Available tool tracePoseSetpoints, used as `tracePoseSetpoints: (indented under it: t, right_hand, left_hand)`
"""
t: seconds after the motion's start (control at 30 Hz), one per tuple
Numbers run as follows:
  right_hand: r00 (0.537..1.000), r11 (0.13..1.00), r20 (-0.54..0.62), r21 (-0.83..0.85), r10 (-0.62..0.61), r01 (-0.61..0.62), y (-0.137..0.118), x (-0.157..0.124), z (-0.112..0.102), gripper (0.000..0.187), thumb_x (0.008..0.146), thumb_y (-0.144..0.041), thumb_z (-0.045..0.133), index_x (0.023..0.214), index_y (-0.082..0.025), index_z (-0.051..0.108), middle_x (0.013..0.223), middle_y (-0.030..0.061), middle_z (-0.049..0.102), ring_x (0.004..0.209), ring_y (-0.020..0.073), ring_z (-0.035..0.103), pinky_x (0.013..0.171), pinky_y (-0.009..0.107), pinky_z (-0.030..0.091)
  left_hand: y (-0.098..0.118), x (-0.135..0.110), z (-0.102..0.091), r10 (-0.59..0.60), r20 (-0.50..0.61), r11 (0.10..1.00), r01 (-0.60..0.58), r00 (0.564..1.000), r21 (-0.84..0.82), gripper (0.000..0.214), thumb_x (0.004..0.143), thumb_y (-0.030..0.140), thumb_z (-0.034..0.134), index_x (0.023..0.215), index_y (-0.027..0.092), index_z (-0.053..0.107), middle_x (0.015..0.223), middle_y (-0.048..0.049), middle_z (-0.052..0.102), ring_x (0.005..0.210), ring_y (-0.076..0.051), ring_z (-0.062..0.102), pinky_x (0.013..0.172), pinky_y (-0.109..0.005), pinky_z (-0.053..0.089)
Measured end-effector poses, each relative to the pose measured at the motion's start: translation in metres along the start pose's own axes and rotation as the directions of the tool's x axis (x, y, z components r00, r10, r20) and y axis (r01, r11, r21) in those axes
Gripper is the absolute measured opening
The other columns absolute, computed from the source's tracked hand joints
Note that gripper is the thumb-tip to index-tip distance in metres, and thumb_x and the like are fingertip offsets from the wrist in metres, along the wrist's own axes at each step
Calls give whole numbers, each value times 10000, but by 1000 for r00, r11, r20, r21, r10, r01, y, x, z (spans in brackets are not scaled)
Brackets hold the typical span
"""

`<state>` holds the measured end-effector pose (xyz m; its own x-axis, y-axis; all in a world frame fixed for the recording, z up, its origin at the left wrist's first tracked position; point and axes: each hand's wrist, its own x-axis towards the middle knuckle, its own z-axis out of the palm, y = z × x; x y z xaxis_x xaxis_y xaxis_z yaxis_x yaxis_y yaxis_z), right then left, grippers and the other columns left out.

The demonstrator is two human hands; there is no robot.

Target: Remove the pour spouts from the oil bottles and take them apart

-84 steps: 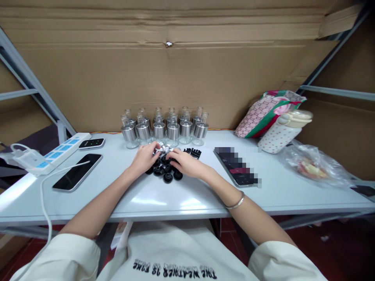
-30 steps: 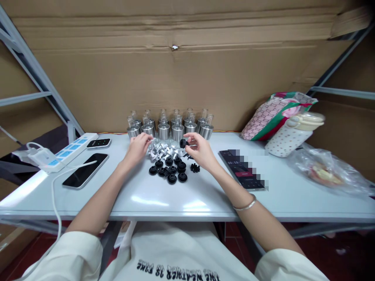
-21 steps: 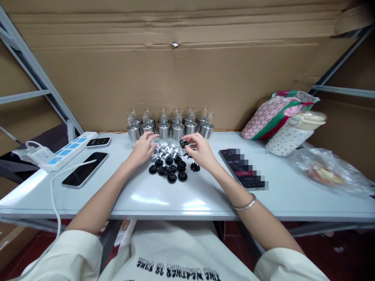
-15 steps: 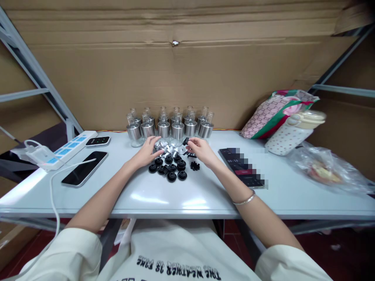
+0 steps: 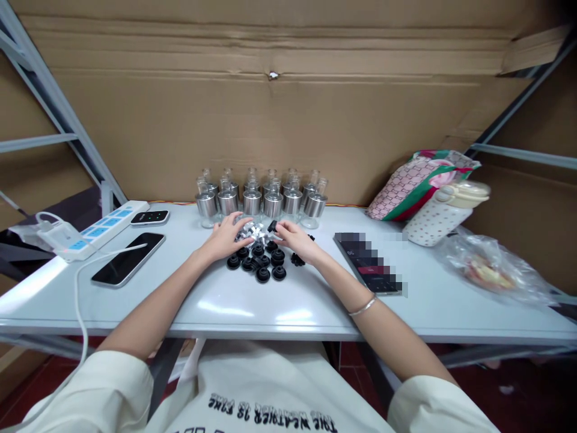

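Note:
My left hand [image 5: 226,237] rests at the left side of a pile of small shiny silver parts [image 5: 258,232], its fingers apart and curved round the pile's edge. At the pile's right side my right hand [image 5: 295,239] pinches a small black part [image 5: 271,226] between thumb and fingertips. In front of the pile lie several round black stepped caps [image 5: 263,274]. Small black pieces [image 5: 297,260] lie partly hidden behind my right hand. Behind both hands stand rows of clear glass bottles with brushed metal bands [image 5: 273,204].
A power strip [image 5: 108,225], a small device [image 5: 150,217] and a phone [image 5: 129,260] with a white cable lie on the left. Rightward are another phone [image 5: 367,264], a spotted bottle [image 5: 435,219], a patterned bag [image 5: 406,186] and a plastic bag [image 5: 496,270]. Cardboard [image 5: 279,126] stands behind.
My right hand has moved left toward the silver pile, carrying the small black part. The left hand stays nearly where it was. The view has shifted slightly.

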<state>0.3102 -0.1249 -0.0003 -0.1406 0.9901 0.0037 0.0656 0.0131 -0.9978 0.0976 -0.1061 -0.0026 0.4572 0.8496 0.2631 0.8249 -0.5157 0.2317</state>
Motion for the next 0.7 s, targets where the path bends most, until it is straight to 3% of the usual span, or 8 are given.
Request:
tracePoseSetpoints:
  t: [0.1, 0.2, 0.3, 0.4, 0.47, 0.6, 0.7]
  right_hand:
    - [988, 970, 16, -188, -155, 155, 1, 1, 0, 124, 808, -289, 552, 862, -177, 561, 956, 39, 615, 945, 152, 575, 948, 395, 462]
    - [948, 873, 18, -386, -316, 299, -3, -3, -4, 147, 790, -265, 570, 904, -173, 583, 1049, 77, 627, 1031, 186, 571, 945, 408, 450]
    - [912, 804, 142, -434, -385, 407, -12, -13, -9, 177, 784, -223, 555, 946, -168, 603, 984, 73, 644, 935, 173, 604, 851, 361, 497]
    - [851, 710, 297, -469, -434, 526, -19, -22, -10, 204, 772, -177, 543, 959, -173, 625, 990, 73, 644, 908, 165, 603, 824, 341, 501]
    - [834, 685, 326, -476, -446, 552, -21, -26, -8, 215, 772, -188, 558, 980, -178, 610, 991, 71, 649, 902, 166, 608, 822, 342, 501]
    - [853, 709, 263, -475, -451, 521, -21, -26, -6, 125, 787, -217, 563, 903, -174, 570, 890, 44, 651, 838, 153, 617, 793, 329, 503]
    - [857, 708, 234, -487, -459, 512, -23, -25, -10, 74, 782, -206, 558, 851, -181, 566, 847, 32, 641, 810, 149, 611, 752, 310, 500]
  left_hand:
    - [-1, 0, 1, -6, -13, 1000, 6, 1000, -10, 521, 869, 489, 491, 1335, 268, 418, 1409, -146, 350, 1302, -325, 359, 976, -569, 353]
    - [-1, 0, 2, -5, -24, 1000, 5, 1000, -7, 491, 871, 462, 495, 1319, 269, 438, 1397, -141, 367, 1294, -317, 366, 979, -555, 346]
    - [1, -1, -4, 30, -56, 999, -29, 998, 17, 407, 889, 403, 478, 1266, 252, 500, 1395, -139, 373, 1299, -314, 350, 992, -539, 323]
    - [10, -6, -17, 149, -66, 988, -151, 987, -15, 304, 900, 340, 459, 1155, 232, 583, 1303, -112, 471, 1243, -283, 399, 1005, -489, 309]
    - [18, -10, -27, 229, 18, 968, -226, 973, -110, 268, 873, 357, 506, 1085, 231, 612, 1186, -75, 550, 1151, -253, 468, 988, -437, 334]
    - [28, -16, -38, 270, 229, 952, -224, 935, -209, 204, 774, 349, 644, 924, 212, 656, 1024, -33, 617, 1008, -225, 546, 951, -388, 357]
    - [30, -16, -37, 333, 275, 927, -261, 902, -269, 165, 759, 344, 669, 860, 214, 676, 981, -26, 649, 983, -215, 561, 917, -352, 374]
